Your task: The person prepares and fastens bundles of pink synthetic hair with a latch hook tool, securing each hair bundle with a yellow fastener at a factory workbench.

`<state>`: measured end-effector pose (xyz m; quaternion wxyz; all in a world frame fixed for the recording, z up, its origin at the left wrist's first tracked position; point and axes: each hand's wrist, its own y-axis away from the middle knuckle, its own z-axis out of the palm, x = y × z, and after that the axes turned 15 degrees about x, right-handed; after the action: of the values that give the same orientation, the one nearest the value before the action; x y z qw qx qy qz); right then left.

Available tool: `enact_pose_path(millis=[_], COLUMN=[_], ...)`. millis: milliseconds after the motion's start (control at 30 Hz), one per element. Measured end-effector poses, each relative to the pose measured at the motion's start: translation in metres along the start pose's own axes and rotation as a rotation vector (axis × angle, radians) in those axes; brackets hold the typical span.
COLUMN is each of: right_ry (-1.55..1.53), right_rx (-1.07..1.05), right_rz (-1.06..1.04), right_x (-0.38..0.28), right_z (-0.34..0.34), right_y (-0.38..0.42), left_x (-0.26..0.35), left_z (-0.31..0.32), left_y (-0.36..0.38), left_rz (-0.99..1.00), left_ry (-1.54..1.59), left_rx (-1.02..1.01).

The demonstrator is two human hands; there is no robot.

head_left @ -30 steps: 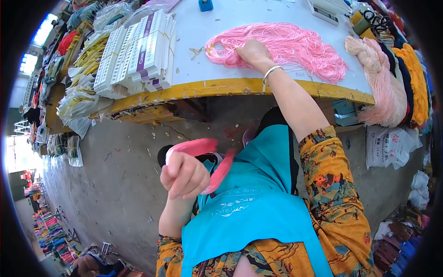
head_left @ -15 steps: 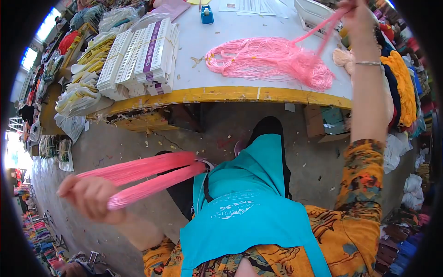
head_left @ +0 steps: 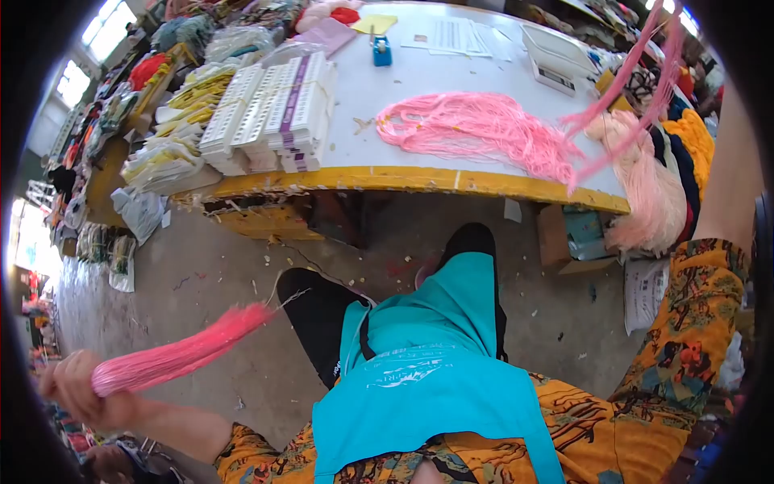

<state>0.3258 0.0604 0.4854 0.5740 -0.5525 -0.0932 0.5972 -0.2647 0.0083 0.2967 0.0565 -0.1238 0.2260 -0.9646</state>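
My left hand (head_left: pixel 85 391) is closed around a bundle of bright pink thread (head_left: pixel 181 347) at the lower left. The bundle's far end sticks out over the floor, with a few thin loose strands. On the table lies a loose, looped hank of light pink thread (head_left: pixel 476 129). Pink strands (head_left: pixel 621 81) stretch from beside that hank up to the top right edge of the view. My right forearm (head_left: pixel 730 177) is raised at the far right, and the hand at its end is out of view.
White card stacks (head_left: pixel 302 105) with a purple band stand at the table's left. A blue tape dispenser (head_left: pixel 381 52), papers (head_left: pixel 459 37) and a white plastic box (head_left: pixel 556 60) lie farther back. Pale peach thread (head_left: pixel 645 194) hangs over the right edge above a cardboard box (head_left: pixel 556 238).
My left hand has moved left and down with the pink bundle, whose end has swung away from my lap. My right hand has gone up and right out of view; the pink strands have shifted right.
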Motion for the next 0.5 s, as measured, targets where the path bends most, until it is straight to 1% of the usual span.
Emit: enact_pose_path(millis=[67,133,200,267,333,367,400,433,467,500], right_ry=[-0.083,-0.148,-0.183,-0.198,-0.188,-0.174,-0.166,-0.153,-0.112,-0.095], right_rx=[-0.116,-0.26,-0.397,-0.552,-0.712,-0.79,-0.85,-0.937,-0.978,-0.979], right_rz=[0.078,0.212,0.346,0.519,0.709,0.792,0.871,0.916,0.985,1.022], right_x=[-0.004,0.001,0.006,0.017,0.035,0.044,0.054,0.066,0.07,0.075], right_z=[0.02,0.037,0.049,0.059,0.057,0.054,0.05,0.045,0.041,0.037], right_y=[0.032,0.074,0.118,0.162,0.209,0.234,0.258,0.276,0.292,0.308], left_x=[-0.018,-0.051,-0.076,-0.107,-0.144,-0.155,-0.169,-0.186,-0.196,-0.209], left_z=[-0.01,-0.021,-0.033,-0.053,-0.065,-0.067,-0.062,-0.064,-0.065,-0.07], left_y=[0.012,0.023,0.036,0.053,0.07,0.07,0.07,0.068,0.065,0.067], left_rz=[-0.04,-0.116,-0.262,-0.394,-0.39,-0.455,-0.528,-0.608,-0.669,-0.737], left_ry=[-0.012,-0.008,-0.061,-0.21,-0.57,-0.71,-0.87,-0.901,-1.002,-1.015], left_rx=[0.012,0.008,0.074,0.118,0.122,0.03,0.059,0.084,0.091,0.222])
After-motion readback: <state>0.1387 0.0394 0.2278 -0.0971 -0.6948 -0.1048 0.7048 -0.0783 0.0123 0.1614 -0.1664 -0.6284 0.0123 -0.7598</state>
